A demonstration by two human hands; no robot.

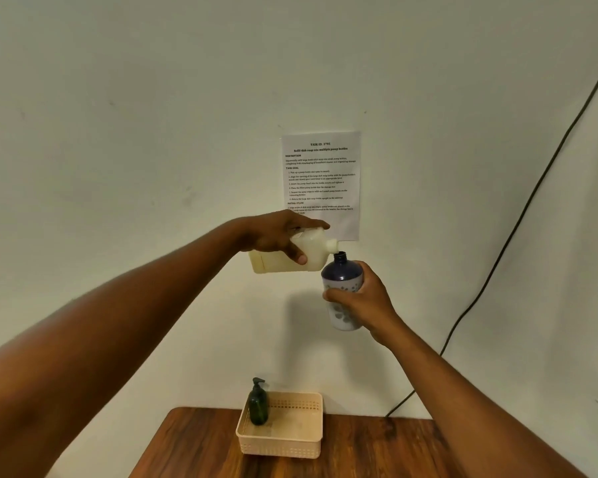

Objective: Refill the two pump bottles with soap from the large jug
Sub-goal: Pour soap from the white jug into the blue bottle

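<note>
My left hand (280, 236) grips a large pale jug (280, 262) of yellowish soap, tipped sideways high above the table, spout pointing right. The spout touches the open neck of a dark blue bottle with a floral white lower half (342, 281), which has no pump on it. My right hand (359, 298) is wrapped around that bottle's middle and holds it upright in the air. A dark green pump bottle (258, 407), pump fitted, stands in the left rear corner of a beige plastic basket (280, 446) on the table.
The wooden table (377, 450) runs along the bottom edge against a pale wall. A printed task sheet (321, 174) is stuck to the wall behind the jug. A black cable (518, 222) runs down the wall at right to the table's back edge.
</note>
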